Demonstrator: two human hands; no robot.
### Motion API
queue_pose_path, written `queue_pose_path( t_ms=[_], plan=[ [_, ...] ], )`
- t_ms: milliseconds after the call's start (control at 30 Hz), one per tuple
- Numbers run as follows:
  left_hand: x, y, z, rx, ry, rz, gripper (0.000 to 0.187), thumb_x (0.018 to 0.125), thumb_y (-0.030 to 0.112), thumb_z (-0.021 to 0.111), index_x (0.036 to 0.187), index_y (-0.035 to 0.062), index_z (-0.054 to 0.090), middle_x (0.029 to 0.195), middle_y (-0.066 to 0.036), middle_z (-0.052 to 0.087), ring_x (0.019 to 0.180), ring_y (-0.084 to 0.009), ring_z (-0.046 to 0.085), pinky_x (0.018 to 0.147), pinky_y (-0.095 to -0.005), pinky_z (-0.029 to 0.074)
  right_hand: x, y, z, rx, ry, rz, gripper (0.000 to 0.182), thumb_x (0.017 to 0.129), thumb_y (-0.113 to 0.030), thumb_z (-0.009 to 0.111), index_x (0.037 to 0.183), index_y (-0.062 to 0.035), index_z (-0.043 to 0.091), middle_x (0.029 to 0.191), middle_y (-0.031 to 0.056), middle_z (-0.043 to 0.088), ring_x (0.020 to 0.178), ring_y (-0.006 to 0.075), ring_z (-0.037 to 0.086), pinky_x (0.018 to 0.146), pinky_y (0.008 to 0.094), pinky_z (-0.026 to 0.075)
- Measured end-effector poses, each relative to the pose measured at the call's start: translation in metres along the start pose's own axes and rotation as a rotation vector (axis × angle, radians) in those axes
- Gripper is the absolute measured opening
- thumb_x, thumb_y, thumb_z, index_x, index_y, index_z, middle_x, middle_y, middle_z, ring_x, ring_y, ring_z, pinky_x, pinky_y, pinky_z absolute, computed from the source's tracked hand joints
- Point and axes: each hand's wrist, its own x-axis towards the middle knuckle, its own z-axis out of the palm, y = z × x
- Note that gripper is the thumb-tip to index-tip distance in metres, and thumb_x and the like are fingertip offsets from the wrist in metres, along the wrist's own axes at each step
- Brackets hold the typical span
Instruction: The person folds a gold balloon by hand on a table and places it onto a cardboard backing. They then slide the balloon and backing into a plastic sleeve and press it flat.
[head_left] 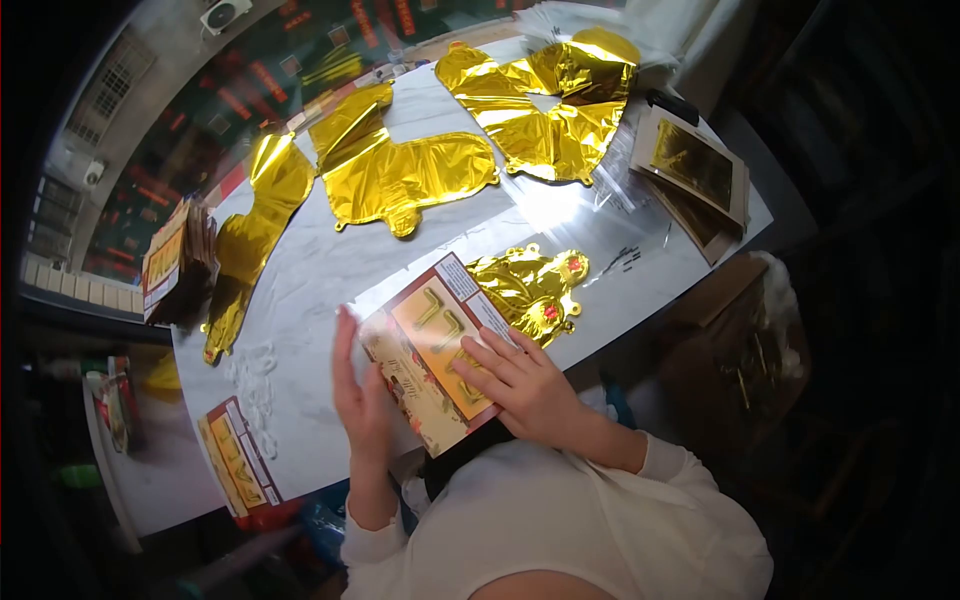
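A printed card point(425, 345) with gold lettering, in what looks like a clear sleeve, lies tilted near the table's front edge. My right hand point(525, 385) rests on its right part with the fingers spread. Upright along the card's left edge is my left hand point(362, 395), fingers extended and thumb near the edge. Just behind the card lies a bunch of folded gold foil point(545, 285) with two red spots, partly hidden by it. Flat gold foil shapes lie farther back: one at the left point(262, 220), one in the middle point(400, 175) and one at the back right point(540, 100).
On the white table point(310, 330), a stack of cards point(180, 262) stands at the left edge. Another card point(238, 455) lies front left, near white string point(255, 385). Framed pieces point(695, 175) are piled at the right. Beyond the right edge is a cardboard box point(730, 340).
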Motion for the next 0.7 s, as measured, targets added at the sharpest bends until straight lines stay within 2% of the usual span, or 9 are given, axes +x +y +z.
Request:
queue_pose_path(
  t_ms=[67,100,167,200,300,367,433,533,700],
  plan=[
    [0.009,0.016,0.003,0.345,-0.384,0.144,0.063,0.103,0.015,0.057,0.162,0.0027,0.039,0.170,-0.022,0.034,0.158,-0.0393,0.031,0.130,-0.0527,0.017,0.002,-0.003,-0.009,0.063,-0.020,0.010,0.065,0.092,-0.025,0.071,0.153,-0.0093,0.054,0.161,0.0182,0.048,0.150,0.0388,0.045,0.123,0.0545,0.031],
    [0.010,0.018,0.006,0.343,-0.387,0.144,0.063,0.103,0.015,0.057,0.162,0.0027,0.039,0.170,-0.022,0.034,0.158,-0.0393,0.031,0.130,-0.0527,0.017,0.003,-0.004,-0.015,0.121,-0.039,0.015,0.065,0.095,-0.029,0.071,0.153,-0.0075,0.053,0.161,0.0193,0.048,0.150,0.0399,0.044,0.124,0.0545,0.031],
    [0.013,0.020,0.015,0.625,-0.681,0.146,0.066,0.103,0.025,0.061,0.163,0.0086,0.040,0.169,-0.018,0.037,0.157,-0.0421,0.032,0.127,-0.0595,0.018,0.005,-0.004,-0.026,0.148,-0.042,-0.006,0.063,0.095,-0.031,0.072,0.150,-0.0057,0.056,0.158,0.0203,0.051,0.148,0.0408,0.046,0.122,0.0540,0.033],
    [0.012,0.010,0.018,0.717,-0.695,0.201,0.066,0.102,0.032,0.065,0.161,0.0125,0.044,0.168,-0.013,0.040,0.156,-0.0404,0.034,0.125,-0.0623,0.020,0.006,-0.001,-0.031,0.177,-0.045,-0.029,0.061,0.096,-0.033,0.073,0.147,-0.0039,0.058,0.155,0.0213,0.053,0.146,0.0416,0.048,0.120,0.0535,0.036],
    [0.010,0.005,0.023,0.797,-0.654,0.295,0.063,0.101,0.034,0.065,0.158,0.0135,0.049,0.167,-0.013,0.042,0.155,-0.0395,0.036,0.125,-0.0625,0.021,0.009,0.030,-0.038,0.183,0.052,0.022,0.055,0.094,-0.031,0.076,0.139,-0.0018,0.064,0.147,0.0223,0.059,0.138,0.0423,0.054,0.116,0.0525,0.041],
    [0.009,0.008,0.022,0.773,-0.642,0.268,0.059,0.100,0.033,0.067,0.154,0.0141,0.055,0.167,-0.013,0.042,0.154,-0.0392,0.037,0.125,-0.0625,0.021,0.021,0.057,-0.047,0.014,0.150,0.097,0.042,0.092,-0.020,0.076,0.128,0.0000,0.068,0.137,0.0221,0.064,0.127,0.0405,0.060,0.109,0.0492,0.047],
    [0.011,0.010,0.019,0.753,-0.639,0.242,0.057,0.100,0.028,0.066,0.154,0.0134,0.056,0.167,-0.016,0.041,0.156,-0.0405,0.034,0.127,-0.0617,0.018,0.040,0.075,-0.065,-0.020,0.133,0.163,0.044,0.089,-0.019,0.078,0.128,-0.0021,0.067,0.131,0.0198,0.065,0.121,0.0394,0.061,0.105,0.0482,0.048],
    [0.011,0.011,0.014,0.687,-0.616,0.214,0.056,0.099,0.025,0.066,0.153,0.0122,0.056,0.167,-0.017,0.041,0.156,-0.0394,0.034,0.128,-0.0619,0.017,0.059,0.094,-0.073,-0.104,0.049,0.213,0.051,0.085,-0.023,0.081,0.129,-0.0042,0.064,0.123,0.0178,0.065,0.116,0.0375,0.062,0.102,0.0474,0.048],
    [0.013,0.009,0.014,0.624,-0.675,0.218,0.057,0.099,0.023,0.065,0.154,0.0112,0.054,0.166,-0.015,0.042,0.157,-0.0390,0.033,0.128,-0.0633,0.016,0.087,0.100,-0.078,-0.271,-0.272,0.364,0.051,0.082,-0.030,0.084,0.122,-0.0072,0.063,0.118,0.0114,0.070,0.111,0.0336,0.066,0.096,0.0453,0.051]
  ],
)
